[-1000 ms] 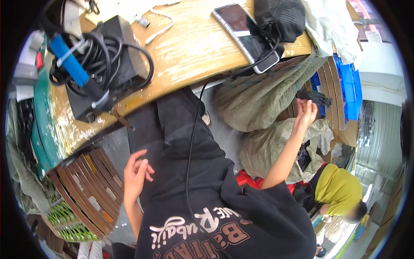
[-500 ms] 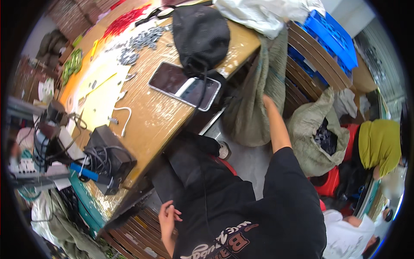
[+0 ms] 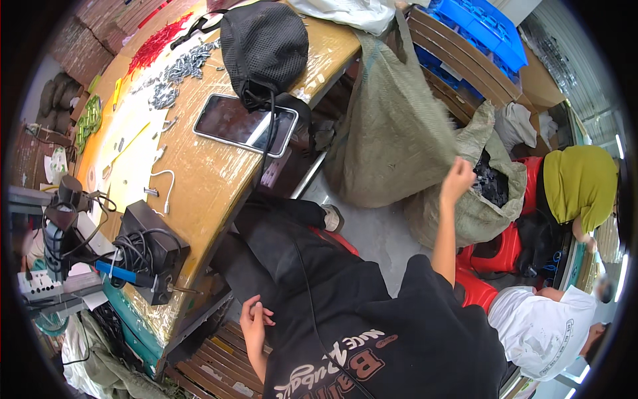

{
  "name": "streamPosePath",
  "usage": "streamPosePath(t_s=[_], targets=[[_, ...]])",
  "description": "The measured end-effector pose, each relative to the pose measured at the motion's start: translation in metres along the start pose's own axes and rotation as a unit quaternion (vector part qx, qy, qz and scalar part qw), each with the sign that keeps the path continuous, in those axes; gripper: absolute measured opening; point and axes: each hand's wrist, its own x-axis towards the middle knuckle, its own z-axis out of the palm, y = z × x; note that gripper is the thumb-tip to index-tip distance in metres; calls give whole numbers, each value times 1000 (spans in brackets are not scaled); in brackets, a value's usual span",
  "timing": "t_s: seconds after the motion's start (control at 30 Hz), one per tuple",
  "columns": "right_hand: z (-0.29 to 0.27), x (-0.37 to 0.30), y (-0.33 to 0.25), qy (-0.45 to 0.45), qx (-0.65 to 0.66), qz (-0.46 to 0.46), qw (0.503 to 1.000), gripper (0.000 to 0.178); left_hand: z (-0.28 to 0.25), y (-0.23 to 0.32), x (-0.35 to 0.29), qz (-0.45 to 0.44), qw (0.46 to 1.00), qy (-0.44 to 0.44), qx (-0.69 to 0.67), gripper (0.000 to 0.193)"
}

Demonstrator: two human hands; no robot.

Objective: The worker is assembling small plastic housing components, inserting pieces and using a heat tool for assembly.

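My right hand [image 3: 458,181] is closed on the edge of a grey-green woven sack [image 3: 389,139] and stretches it out to the right. The sack hangs beside the table's right edge. Just behind that hand stands a second woven sack [image 3: 442,219], its mouth open on dark, shiny pieces [image 3: 490,183]. My left hand [image 3: 254,322] rests by my lap at the lower left, holding nothing, its fingers loosely bent and apart.
On the wooden table [image 3: 206,183] lie a phone [image 3: 232,123], a black mesh bag [image 3: 262,50], small grey parts [image 3: 189,63] and a black box with cables [image 3: 149,239]. Blue crates [image 3: 478,30] stand behind the sacks. Two people sit at the right near red stools [image 3: 495,249].
My right hand has drawn the hanging sack's edge to the right, spreading the sack wide toward the second one. My left hand stays by my lap. The view has shifted slightly.
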Motion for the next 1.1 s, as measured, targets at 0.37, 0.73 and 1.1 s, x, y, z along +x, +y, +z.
streamPosePath(t_s=[0.37,0.73,1.1], targets=[[-19,-32,-74,-536,-189,-33,822,35,-29,-26,-10,35,998,38,-47,27],[-53,-8,-259,-442,330,-123,825,20,-67,-23,-47,28,983,128,-127,23],[161,51,-488,-398,289,-477,729,36,-184,57,-129,278,907,294,-117,25]])
